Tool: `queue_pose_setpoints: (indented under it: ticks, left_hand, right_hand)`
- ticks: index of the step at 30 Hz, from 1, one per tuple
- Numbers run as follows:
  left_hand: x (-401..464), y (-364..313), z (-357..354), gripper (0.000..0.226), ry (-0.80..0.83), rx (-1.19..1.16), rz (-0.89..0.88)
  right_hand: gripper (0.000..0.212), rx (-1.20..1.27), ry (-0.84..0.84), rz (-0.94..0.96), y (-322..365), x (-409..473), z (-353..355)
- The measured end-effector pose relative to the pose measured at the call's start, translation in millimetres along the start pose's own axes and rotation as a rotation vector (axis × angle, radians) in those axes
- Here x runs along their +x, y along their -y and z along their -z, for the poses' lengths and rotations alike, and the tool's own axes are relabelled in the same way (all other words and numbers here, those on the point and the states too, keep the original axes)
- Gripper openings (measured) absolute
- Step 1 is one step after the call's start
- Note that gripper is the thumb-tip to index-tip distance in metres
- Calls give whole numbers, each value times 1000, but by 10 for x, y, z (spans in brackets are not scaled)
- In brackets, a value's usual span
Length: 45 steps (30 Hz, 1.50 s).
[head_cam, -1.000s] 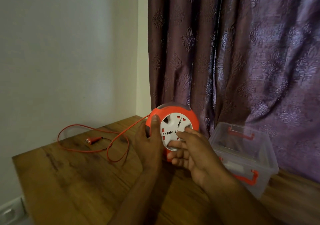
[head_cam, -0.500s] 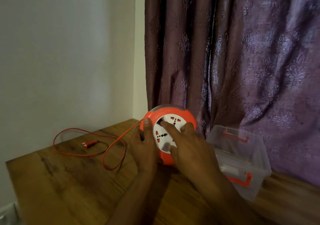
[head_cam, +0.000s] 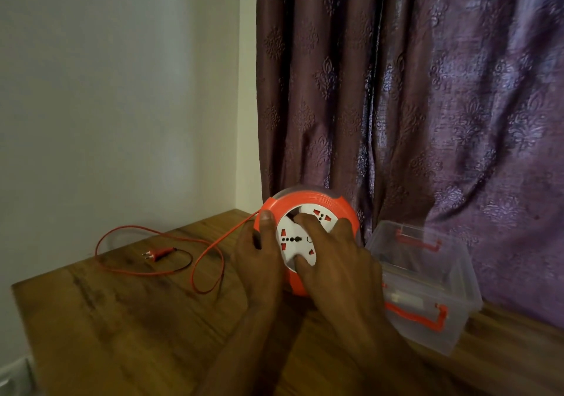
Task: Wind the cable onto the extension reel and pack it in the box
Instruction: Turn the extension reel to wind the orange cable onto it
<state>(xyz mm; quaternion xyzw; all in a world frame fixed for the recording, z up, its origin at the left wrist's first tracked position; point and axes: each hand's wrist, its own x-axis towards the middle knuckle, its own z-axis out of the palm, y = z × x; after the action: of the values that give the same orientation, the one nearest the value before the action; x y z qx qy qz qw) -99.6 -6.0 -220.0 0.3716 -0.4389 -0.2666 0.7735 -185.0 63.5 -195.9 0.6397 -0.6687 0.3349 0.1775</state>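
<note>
Fingers [head_cam: 305, 221] of the right hand [head_cam: 338, 261], now spread on the round orange-and-white plastic reel's [head_cam: 308, 203] face at centre frame, have turned it, while the left hand [head_cam: 259, 258] grips its rim, so the thin orange cable [head_cam: 207, 261] lower left is shortening.

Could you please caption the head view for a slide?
Both hands wind orange cable onto reel beside box.

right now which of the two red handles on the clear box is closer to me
The lower red handle on the clear box, near the right hand's wrist; the other handle sits by the curtain.

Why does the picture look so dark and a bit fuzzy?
Head view: the room light is dim, so the wooden table looks dark; the hands, left hand and right hand, look soft and slightly blurred; the clear box has smeared edges.
</note>
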Motion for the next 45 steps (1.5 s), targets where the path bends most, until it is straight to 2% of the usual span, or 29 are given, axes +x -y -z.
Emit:
queue_pose_setpoints:
  ticks: [5, 9, 18, 26, 32, 34, 37, 40, 45]
  left_hand:
    - [28, 71, -14, 28, 6, 86, 9]
    - [17, 76, -18, 33, -2, 96, -10]
    - [-7, 63, -31, 22, 14, 109, -61]
    - [-46, 10, -35, 27, 25, 103, -205]
    - [-23, 41, -30, 23, 23, 64, -248]
    - [3, 63, -28, 26, -8, 36, -207]
    - [40, 68, -23, 30, -46, -19, -106]
    - [94, 73, -12, 39, -59, -31, -99]
    - [97, 71, -9, 47, -56, -41, -63]
  right_hand:
    - [67, 74, -19, -87, -37, 10, -43]
    - [69, 113, -49, -135, -32, -2, -61]
    - [68, 1, -141, -109, -40, 11, 10]
    - [68, 154, -62, -285, -80, 55, 51]
    - [46, 459, -36, -413, -95, 88, 54]
    - [37, 418, -6, -352, -98, 95, 96]
    - [31, 229, -37, -154, -63, 83, 186]
    - [39, 124, -66, 40, -3, 75, 277]
    - [54, -40, 188, 179, 3, 118, 346]
